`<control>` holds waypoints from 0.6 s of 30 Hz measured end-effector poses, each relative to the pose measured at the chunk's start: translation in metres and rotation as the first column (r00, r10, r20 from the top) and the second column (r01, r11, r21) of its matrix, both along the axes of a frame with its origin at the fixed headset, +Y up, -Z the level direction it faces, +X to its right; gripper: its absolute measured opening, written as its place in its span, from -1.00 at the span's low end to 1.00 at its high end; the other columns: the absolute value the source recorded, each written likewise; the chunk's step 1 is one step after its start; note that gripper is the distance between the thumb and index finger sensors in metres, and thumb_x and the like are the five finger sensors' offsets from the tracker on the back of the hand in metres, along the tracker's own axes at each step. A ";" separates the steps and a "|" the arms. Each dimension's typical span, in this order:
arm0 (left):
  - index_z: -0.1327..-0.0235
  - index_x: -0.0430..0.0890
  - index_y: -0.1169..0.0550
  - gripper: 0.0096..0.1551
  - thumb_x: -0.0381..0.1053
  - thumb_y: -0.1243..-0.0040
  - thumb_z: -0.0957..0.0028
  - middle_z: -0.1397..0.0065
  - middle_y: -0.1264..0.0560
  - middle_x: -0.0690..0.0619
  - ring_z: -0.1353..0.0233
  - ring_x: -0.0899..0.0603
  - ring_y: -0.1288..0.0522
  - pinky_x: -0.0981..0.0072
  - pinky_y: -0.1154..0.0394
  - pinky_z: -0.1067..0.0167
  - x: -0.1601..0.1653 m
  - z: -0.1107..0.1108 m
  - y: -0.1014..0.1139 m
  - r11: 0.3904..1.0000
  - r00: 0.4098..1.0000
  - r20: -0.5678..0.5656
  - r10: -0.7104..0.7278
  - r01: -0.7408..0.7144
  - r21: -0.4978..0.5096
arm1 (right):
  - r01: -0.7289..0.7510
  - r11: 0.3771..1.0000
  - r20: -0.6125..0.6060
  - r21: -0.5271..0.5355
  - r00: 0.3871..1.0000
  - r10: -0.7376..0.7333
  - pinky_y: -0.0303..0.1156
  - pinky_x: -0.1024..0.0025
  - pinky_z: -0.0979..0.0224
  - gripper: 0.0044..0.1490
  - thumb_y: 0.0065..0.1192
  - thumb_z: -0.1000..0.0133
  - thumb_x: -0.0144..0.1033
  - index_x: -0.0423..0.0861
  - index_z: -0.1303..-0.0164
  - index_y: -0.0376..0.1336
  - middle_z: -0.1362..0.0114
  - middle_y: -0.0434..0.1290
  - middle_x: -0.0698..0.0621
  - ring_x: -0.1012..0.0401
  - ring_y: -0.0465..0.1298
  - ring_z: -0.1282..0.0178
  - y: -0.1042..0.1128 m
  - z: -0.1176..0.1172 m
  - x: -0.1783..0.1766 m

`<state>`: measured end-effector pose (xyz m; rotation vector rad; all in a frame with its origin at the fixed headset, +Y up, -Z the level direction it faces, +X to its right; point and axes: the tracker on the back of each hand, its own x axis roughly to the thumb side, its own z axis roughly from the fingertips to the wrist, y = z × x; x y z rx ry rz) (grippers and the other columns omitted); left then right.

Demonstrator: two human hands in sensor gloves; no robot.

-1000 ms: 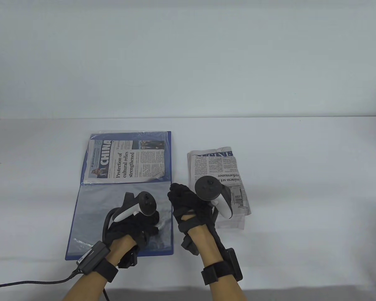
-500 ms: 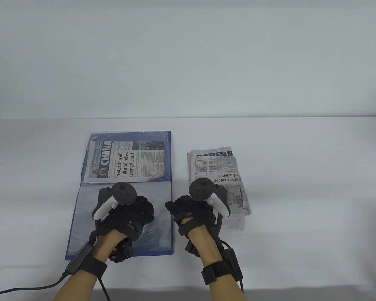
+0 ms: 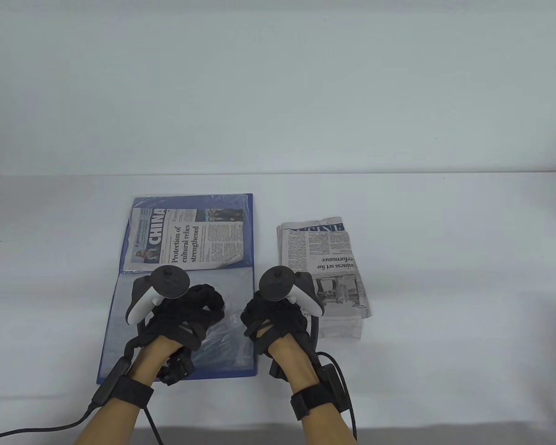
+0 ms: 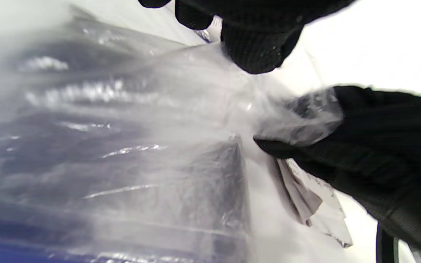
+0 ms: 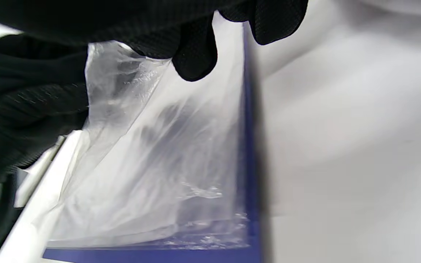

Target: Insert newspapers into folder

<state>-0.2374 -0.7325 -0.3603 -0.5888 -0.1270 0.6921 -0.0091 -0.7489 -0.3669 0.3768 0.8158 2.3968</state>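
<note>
Table (image 3: 445, 278): white, matte top with rounded far corners, spanning nearly the full width of the table view. Wall (image 3: 278, 83): plain, pale grey-white, rising directly behind the table's far edge. Lighting: soft and even, casting faint shadows. A darker strip (image 3: 445, 435) is showing below the table's near edge.

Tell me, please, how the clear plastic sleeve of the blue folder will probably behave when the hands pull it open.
The clear plastic sleeve is probably very floppy: it crumples and bunches where the left hand and right hand pinch it. It looks thin and light, so it should lift easily. Its glossy wrinkles suggest it may slip between gloved fingers.
</note>
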 end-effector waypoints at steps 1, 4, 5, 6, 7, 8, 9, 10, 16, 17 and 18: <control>-0.39 0.20 -0.39 -0.59 0.11 -0.17 -0.31 -0.85 0.03 0.07 -0.85 -0.25 0.16 -0.33 0.14 -0.76 -0.001 0.000 0.001 1.000 1.000 -0.005 0.011 -0.011 0.008 | -0.061 0.998 -0.022 -0.005 0.998 0.061 -0.25 -0.52 -0.37 -0.54 0.20 -0.30 -0.31 -0.32 -0.27 0.31 -0.62 -0.16 -0.35 -0.28 0.09 -0.56 0.000 0.001 0.000; -0.40 0.19 -0.40 -0.59 0.11 -0.17 -0.31 -0.85 0.02 0.07 -0.85 -0.26 0.16 -0.33 0.13 -0.76 0.000 0.002 0.002 1.000 1.000 0.006 0.002 -0.002 0.012 | -0.231 0.972 -0.085 -0.036 0.970 0.228 -0.31 -0.54 -0.34 -0.53 0.17 -0.32 -0.28 -0.30 -0.30 0.28 -0.62 -0.24 -0.36 -0.30 0.00 -0.58 -0.001 0.002 -0.003; -0.40 0.18 -0.40 -0.58 0.11 -0.17 -0.30 -0.85 0.02 0.06 -0.85 -0.26 0.16 -0.33 0.13 -0.76 0.001 0.002 0.002 1.000 1.000 0.012 -0.010 0.010 0.012 | -0.232 0.972 -0.084 -0.029 0.970 0.229 -0.33 -0.54 -0.33 -0.49 0.14 -0.33 -0.26 -0.30 -0.35 0.23 -0.61 -0.27 -0.37 -0.32 -0.02 -0.57 0.000 0.003 -0.003; -0.40 0.18 -0.40 -0.58 0.11 -0.17 -0.30 -0.85 0.02 0.06 -0.85 -0.25 0.16 -0.33 0.13 -0.76 0.003 0.003 0.002 1.000 0.999 0.024 -0.027 0.027 0.010 | -0.202 0.979 -0.061 -0.008 0.978 0.201 -0.33 -0.54 -0.33 -0.40 0.14 -0.33 -0.24 -0.34 -0.44 0.15 -0.60 -0.30 -0.38 -0.33 -0.05 -0.57 0.002 0.003 -0.002; -0.40 0.18 -0.40 -0.58 0.11 -0.17 -0.31 -0.85 0.02 0.06 -0.85 -0.26 0.17 -0.33 0.14 -0.76 0.005 0.003 0.001 0.999 0.999 0.035 -0.040 0.040 0.006 | -0.166 0.986 -0.018 0.016 0.986 0.167 -0.33 -0.54 -0.33 -0.39 0.11 -0.33 -0.25 -0.35 -0.45 0.14 -0.60 -0.30 -0.39 -0.33 -0.05 -0.57 0.006 0.003 0.001; -0.40 0.18 -0.40 -0.58 0.11 -0.17 -0.30 -0.85 0.02 0.06 -0.85 -0.26 0.17 -0.33 0.14 -0.76 0.006 0.003 0.001 0.999 0.998 0.043 -0.050 0.049 0.004 | -0.148 0.989 -0.002 0.028 0.989 0.148 -0.33 -0.54 -0.33 -0.38 0.08 -0.33 -0.25 -0.35 -0.46 0.13 -0.60 -0.31 -0.39 -0.34 -0.05 -0.57 0.008 0.003 0.002; -0.40 0.18 -0.40 -0.58 0.11 -0.17 -0.31 -0.85 0.02 0.06 -0.85 -0.26 0.17 -0.33 0.14 -0.76 0.008 0.004 0.001 0.998 0.997 0.052 -0.064 0.064 0.003 | -0.108 0.992 0.013 0.063 0.994 0.107 -0.33 -0.54 -0.33 -0.34 0.05 -0.34 -0.22 -0.36 -0.50 0.09 -0.60 -0.31 -0.39 -0.34 -0.06 -0.57 0.011 0.003 0.004; -0.40 0.18 -0.40 -0.58 0.11 -0.17 -0.30 -0.85 0.02 0.06 -0.85 -0.26 0.17 -0.34 0.14 -0.76 0.009 0.004 0.001 0.997 0.995 0.060 -0.079 0.079 0.003 | -0.055 0.992 0.020 0.112 0.998 0.053 -0.34 -0.54 -0.33 -0.27 0.02 -0.35 -0.14 -0.35 -0.56 0.04 -0.60 -0.33 -0.39 -0.35 -0.08 -0.58 0.013 0.004 0.006; -0.40 0.18 -0.39 -0.58 0.11 -0.16 -0.31 -0.85 0.01 0.07 -0.85 -0.26 0.17 -0.34 0.14 -0.76 0.008 0.004 0.000 0.998 0.996 0.054 -0.068 0.068 0.009 | 0.117 0.992 -0.082 -0.038 0.989 -0.119 -0.52 -0.52 -0.22 -0.14 -0.07 -0.33 0.10 -0.31 -0.60 0.12 -0.62 -0.42 -0.34 -0.40 -0.43 -0.54 -0.009 0.004 -0.002; -0.40 0.18 -0.39 -0.58 0.11 -0.16 -0.31 -0.85 0.01 0.06 -0.85 -0.26 0.17 -0.33 0.14 -0.76 0.007 0.003 0.001 0.998 0.998 0.044 -0.054 0.053 0.016 | 0.108 0.991 -0.101 -0.074 0.988 -0.115 -0.54 -0.51 -0.21 -0.15 -0.07 -0.33 0.11 -0.35 -0.52 0.20 -0.62 -0.39 -0.35 -0.39 -0.46 -0.52 -0.014 0.004 -0.005; -0.40 0.18 -0.39 -0.58 0.11 -0.16 -0.31 -0.85 0.01 0.06 -0.85 -0.26 0.16 -0.33 0.13 -0.76 0.006 0.003 0.002 0.999 0.998 0.035 -0.044 0.044 0.022 | 0.081 0.991 -0.111 -0.110 0.989 -0.093 -0.55 -0.50 -0.20 -0.15 -0.09 -0.33 0.11 -0.38 -0.44 0.27 -0.63 -0.37 -0.34 -0.39 -0.51 -0.50 -0.018 0.004 -0.005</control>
